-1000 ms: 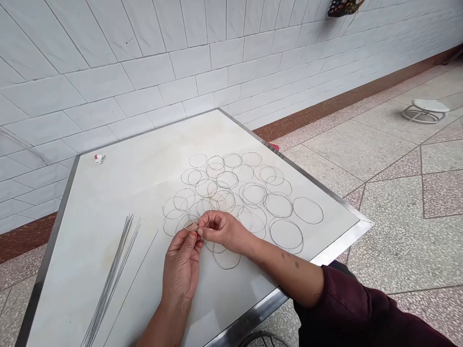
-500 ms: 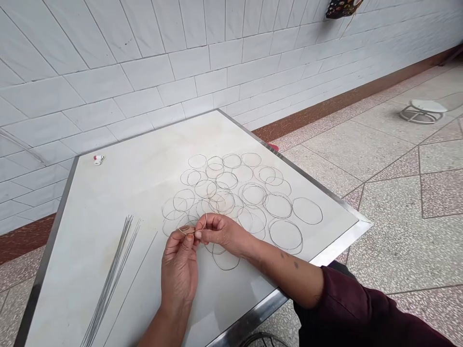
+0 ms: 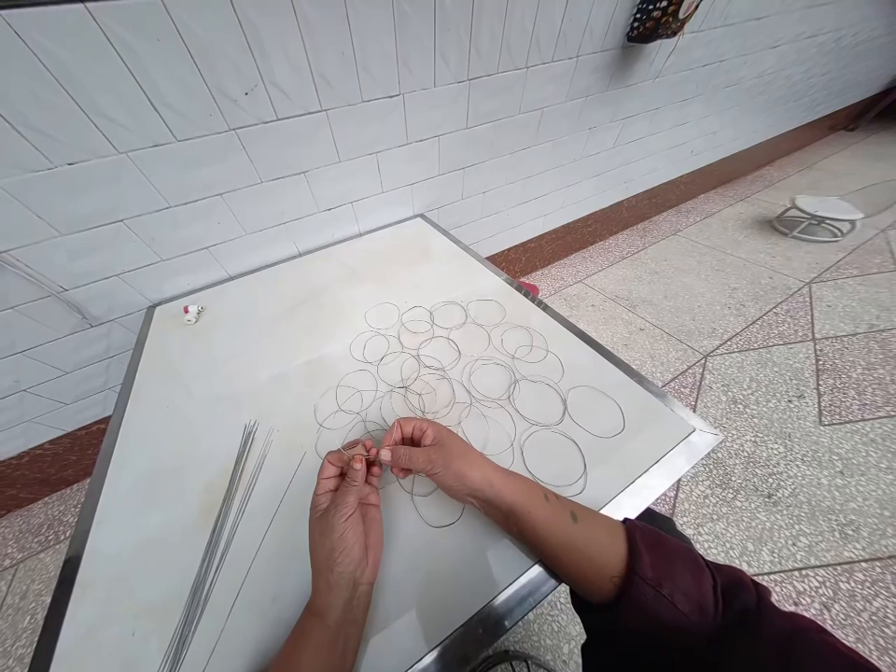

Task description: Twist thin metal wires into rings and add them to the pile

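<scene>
Both hands meet over the middle of the white table, pinching one thin wire bent into a loop. My left hand (image 3: 346, 513) is closed on the wire between thumb and fingers. My right hand (image 3: 427, 455) is pinched on it just to the right, the fingertips of the two hands almost touching. Part of the held wire is hidden by the fingers. Several thin wire rings (image 3: 553, 457) lie spread and overlapping beyond and to the right of my hands. A bundle of straight wires (image 3: 217, 551) lies to the left, with a single straight wire (image 3: 256, 555) beside it.
The white table (image 3: 231, 364) has a metal edge and stands by a tiled wall. A small red and white object (image 3: 191, 314) sits at its far left corner. A round white stool (image 3: 819, 217) stands on the floor at right. A patterned cloth item (image 3: 658, 19) hangs on the wall.
My left fingers have shifted slightly at the pinch, and the wire between the hands shows at a slightly different angle. Both hands stay in nearly the same place.
</scene>
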Demonstrator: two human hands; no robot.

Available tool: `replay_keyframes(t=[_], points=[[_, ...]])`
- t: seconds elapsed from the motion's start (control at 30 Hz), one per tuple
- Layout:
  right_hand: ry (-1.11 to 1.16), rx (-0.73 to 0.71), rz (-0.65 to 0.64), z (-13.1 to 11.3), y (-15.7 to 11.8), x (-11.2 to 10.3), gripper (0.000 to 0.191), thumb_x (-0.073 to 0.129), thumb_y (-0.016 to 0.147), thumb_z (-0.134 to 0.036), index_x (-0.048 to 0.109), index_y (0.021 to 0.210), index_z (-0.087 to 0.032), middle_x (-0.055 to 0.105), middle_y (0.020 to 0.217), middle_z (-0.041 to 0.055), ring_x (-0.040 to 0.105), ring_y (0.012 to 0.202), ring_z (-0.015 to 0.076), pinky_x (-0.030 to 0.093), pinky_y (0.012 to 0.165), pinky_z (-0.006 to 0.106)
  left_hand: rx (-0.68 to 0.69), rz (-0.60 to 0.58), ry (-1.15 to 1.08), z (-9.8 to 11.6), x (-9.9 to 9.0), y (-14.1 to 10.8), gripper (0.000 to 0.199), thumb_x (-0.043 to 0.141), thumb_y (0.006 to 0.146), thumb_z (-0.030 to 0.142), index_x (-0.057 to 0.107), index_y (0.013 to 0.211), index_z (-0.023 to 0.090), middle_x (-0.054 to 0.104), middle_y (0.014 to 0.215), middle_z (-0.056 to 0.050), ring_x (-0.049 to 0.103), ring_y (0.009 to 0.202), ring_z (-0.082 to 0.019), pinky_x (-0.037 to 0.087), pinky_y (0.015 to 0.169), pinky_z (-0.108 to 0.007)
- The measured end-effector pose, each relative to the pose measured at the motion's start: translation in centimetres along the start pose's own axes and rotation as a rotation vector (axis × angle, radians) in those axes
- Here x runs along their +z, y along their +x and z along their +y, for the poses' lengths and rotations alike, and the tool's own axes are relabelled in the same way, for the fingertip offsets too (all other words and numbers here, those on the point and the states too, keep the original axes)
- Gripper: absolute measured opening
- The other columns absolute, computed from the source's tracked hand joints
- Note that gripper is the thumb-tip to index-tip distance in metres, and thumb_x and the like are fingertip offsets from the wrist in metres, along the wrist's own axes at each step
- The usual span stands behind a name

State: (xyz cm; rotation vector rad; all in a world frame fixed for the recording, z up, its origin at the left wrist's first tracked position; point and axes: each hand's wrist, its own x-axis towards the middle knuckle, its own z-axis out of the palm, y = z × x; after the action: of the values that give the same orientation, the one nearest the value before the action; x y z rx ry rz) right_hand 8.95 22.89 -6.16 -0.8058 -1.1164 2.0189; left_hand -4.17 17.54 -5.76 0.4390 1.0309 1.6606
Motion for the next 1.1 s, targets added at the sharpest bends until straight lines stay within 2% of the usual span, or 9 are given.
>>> replay_keyframes(t=[0.23,0.43,0.77,0.97,1.1], points=[[0.136,0.062,0.026,0.4,0.1,-0.3,0.038,0.09,0.061,-0.037,0.061,0.076,-0.017,0.056,0.067,-0.006,0.05,0.063,0.0083,0.042,0.068,0.025,-0.001,0.013,-0.001,0.0,-0.5,0.3,0.018,0.086,0.068,0.021,0.069,0.072,0.019,0.065,0.09,-0.002,0.057,0.083,-0.013,0.049,0.074,-0.023],[0.124,0.079,0.03,0.5,0.1,-0.3,0.038,0.088,0.064,-0.039,0.06,0.075,-0.018,0.054,0.064,-0.0061,0.048,0.061,0.0086,0.04,0.064,0.025,0.029,-0.032,0.031,0.4,-0.4,0.2,0.02,0.084,0.071,0.024,0.065,0.07,0.02,0.062,0.087,-0.001,0.059,0.089,-0.014,0.049,0.087,-0.027],[0.153,0.092,0.022,0.0,-0.1,-0.5,0.036,0.088,0.065,-0.038,0.06,0.075,-0.018,0.055,0.068,-0.0053,0.049,0.065,0.0089,0.04,0.069,0.026,-0.022,-0.033,0.083,0.6,-1.0,0.6,0.021,0.085,0.069,0.026,0.066,0.073,0.019,0.063,0.092,-0.001,0.06,0.077,-0.011,0.052,0.081,-0.027],[0.249,0.118,0.008,-0.3,-0.2,-0.6,0.035,0.088,0.065,-0.036,0.06,0.074,-0.017,0.054,0.069,-0.0044,0.049,0.066,0.009,0.04,0.069,0.025,0.002,-0.038,0.015,0.8,-0.9,0.8,0.02,0.086,0.068,0.02,0.066,0.072,0.018,0.062,0.084,0.001,0.058,0.077,-0.01,0.052,0.092,-0.03],[0.276,0.131,-0.013,-0.1,-0.1,-0.7,0.033,0.088,0.066,-0.033,0.061,0.076,-0.017,0.056,0.071,-0.0037,0.05,0.067,0.0086,0.041,0.069,0.025,-0.009,-0.029,0.027,1.0,-0.9,0.6,0.019,0.086,0.068,0.02,0.067,0.071,0.018,0.062,0.086,0.0,0.057,0.077,-0.01,0.054,0.089,-0.028]])
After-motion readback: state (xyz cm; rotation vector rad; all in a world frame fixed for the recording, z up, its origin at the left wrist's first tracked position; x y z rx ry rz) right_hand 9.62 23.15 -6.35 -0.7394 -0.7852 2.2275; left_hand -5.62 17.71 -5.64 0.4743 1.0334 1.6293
